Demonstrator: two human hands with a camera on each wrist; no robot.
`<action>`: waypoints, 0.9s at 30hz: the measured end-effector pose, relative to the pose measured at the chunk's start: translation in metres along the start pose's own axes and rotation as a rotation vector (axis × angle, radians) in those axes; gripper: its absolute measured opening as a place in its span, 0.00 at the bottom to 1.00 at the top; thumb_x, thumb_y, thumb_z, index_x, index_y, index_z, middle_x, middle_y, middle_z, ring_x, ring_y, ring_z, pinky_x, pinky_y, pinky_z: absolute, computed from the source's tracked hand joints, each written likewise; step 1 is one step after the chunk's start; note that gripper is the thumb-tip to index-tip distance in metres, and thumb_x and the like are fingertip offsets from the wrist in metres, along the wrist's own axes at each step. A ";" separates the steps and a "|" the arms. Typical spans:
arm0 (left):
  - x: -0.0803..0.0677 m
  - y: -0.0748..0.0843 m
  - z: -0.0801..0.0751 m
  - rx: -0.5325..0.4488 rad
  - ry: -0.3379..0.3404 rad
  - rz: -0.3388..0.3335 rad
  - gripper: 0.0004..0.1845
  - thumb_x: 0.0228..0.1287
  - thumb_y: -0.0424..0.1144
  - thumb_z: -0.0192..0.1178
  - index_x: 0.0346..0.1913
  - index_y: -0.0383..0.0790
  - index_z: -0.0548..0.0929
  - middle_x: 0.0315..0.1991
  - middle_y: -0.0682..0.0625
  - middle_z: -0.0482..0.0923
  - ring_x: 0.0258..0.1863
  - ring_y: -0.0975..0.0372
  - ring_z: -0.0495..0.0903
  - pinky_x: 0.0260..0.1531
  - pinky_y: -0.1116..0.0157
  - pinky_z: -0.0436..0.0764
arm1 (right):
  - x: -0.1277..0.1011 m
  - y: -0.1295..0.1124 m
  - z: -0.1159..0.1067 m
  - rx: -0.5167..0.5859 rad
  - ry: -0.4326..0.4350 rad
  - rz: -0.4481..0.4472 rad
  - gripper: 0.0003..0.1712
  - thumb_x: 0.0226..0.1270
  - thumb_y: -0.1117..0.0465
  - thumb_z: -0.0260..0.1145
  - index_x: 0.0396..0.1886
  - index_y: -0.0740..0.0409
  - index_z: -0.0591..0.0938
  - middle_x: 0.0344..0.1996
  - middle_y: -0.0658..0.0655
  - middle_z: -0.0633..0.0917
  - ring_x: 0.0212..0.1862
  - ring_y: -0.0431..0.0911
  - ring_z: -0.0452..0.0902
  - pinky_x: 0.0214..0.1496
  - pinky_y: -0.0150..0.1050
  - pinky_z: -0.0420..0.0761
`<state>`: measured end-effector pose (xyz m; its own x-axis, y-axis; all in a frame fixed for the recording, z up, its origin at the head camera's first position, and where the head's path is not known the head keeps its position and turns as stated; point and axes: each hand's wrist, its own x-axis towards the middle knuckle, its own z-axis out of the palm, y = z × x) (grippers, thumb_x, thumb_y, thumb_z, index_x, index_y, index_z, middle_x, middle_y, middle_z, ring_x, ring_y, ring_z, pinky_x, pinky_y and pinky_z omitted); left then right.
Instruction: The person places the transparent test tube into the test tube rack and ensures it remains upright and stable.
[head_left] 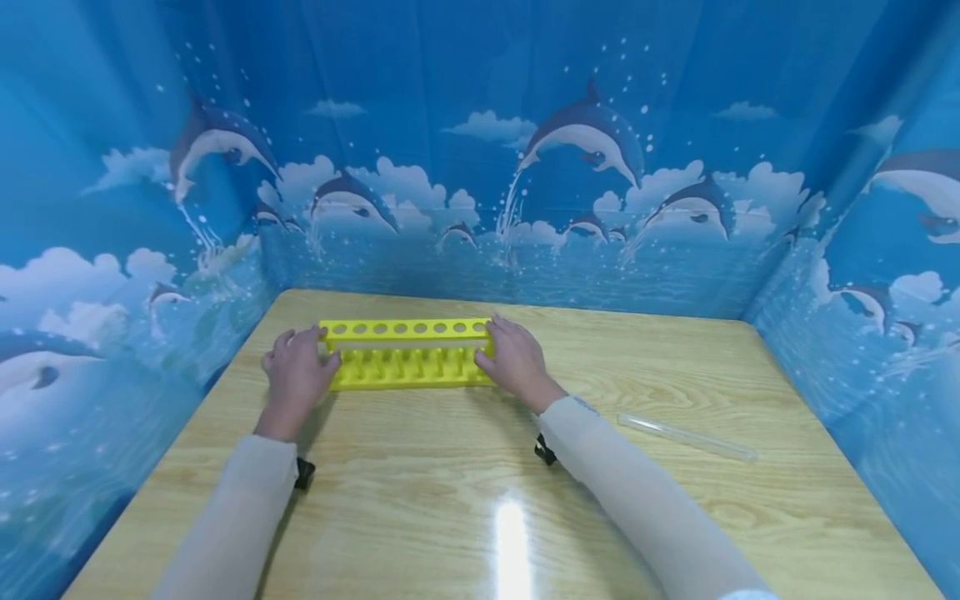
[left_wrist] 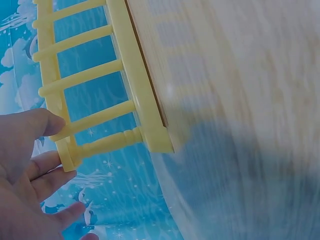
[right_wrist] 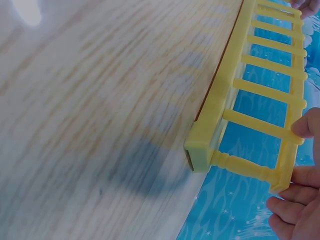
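Left hand (head_left: 295, 374) at the left end of the yellow test tube rack (head_left: 405, 354), fingers (left_wrist: 37, 170) bent round the end of the top rail, thumb (left_wrist: 35, 124) pressing the rail from the other side: a grip on the rack's corner. Right hand (head_left: 513, 358) mirrored at the right end, fingertips (right_wrist: 306, 126) curled over the upper rail, lower fingers under its tip, likewise gripping. Both palms turned inward toward each other, wrists low over the wooden table (head_left: 450, 500), forearms in pale sleeves reaching forward from the near edge, a small black strap clip under each wrist.

Rack standing on the far half of the table, near the back wall, long side facing the person, top plate with a row of round holes, slim pegs and cross rods between base and top. All holes seemingly unfilled in the head view.

A clear glass test tube (head_left: 686, 437) lying flat on the table to the right, well apart from the rack and from the right forearm.

Around three sides, a blue backdrop (head_left: 480, 167) printed with leaping dolphins, clouds and sea spray. No readable writing, brand or label on rack, tube or backdrop.
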<state>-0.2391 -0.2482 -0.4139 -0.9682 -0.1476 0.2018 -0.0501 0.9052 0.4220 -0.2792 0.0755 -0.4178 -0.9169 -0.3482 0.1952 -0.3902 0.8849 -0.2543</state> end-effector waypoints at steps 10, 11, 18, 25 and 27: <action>-0.009 0.002 0.005 -0.008 0.030 0.022 0.25 0.65 0.40 0.60 0.61 0.30 0.73 0.62 0.31 0.71 0.65 0.35 0.58 0.54 0.31 0.55 | -0.007 0.003 -0.003 0.018 0.010 0.021 0.31 0.67 0.49 0.60 0.65 0.61 0.74 0.70 0.60 0.68 0.70 0.54 0.64 0.71 0.47 0.63; -0.010 0.002 0.005 -0.007 0.031 0.025 0.24 0.65 0.40 0.60 0.61 0.30 0.73 0.62 0.31 0.71 0.65 0.35 0.58 0.54 0.31 0.55 | -0.008 0.003 -0.004 0.022 0.012 0.024 0.31 0.67 0.49 0.61 0.65 0.61 0.74 0.69 0.60 0.69 0.69 0.55 0.65 0.71 0.47 0.63; -0.017 0.008 0.006 -0.003 0.012 0.040 0.25 0.66 0.41 0.59 0.61 0.30 0.72 0.63 0.31 0.69 0.65 0.35 0.58 0.55 0.30 0.55 | -0.017 0.005 -0.007 0.031 0.012 0.053 0.32 0.66 0.49 0.60 0.66 0.60 0.74 0.70 0.59 0.68 0.69 0.55 0.65 0.71 0.47 0.63; -0.024 0.013 0.006 -0.002 0.018 0.072 0.25 0.66 0.41 0.59 0.61 0.31 0.73 0.62 0.31 0.70 0.65 0.36 0.59 0.56 0.31 0.54 | -0.029 0.010 -0.010 0.049 0.031 0.059 0.32 0.66 0.49 0.62 0.65 0.60 0.74 0.69 0.59 0.69 0.69 0.55 0.66 0.70 0.49 0.65; -0.026 0.015 0.007 -0.008 0.018 0.081 0.25 0.65 0.41 0.59 0.61 0.31 0.73 0.62 0.31 0.70 0.64 0.36 0.60 0.56 0.31 0.55 | -0.033 0.012 -0.012 0.049 0.036 0.060 0.31 0.65 0.49 0.62 0.64 0.60 0.75 0.69 0.59 0.70 0.68 0.55 0.66 0.69 0.49 0.66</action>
<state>-0.2166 -0.2285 -0.4187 -0.9645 -0.0815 0.2513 0.0301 0.9112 0.4108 -0.2524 0.1012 -0.4162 -0.9355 -0.2825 0.2122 -0.3389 0.8874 -0.3126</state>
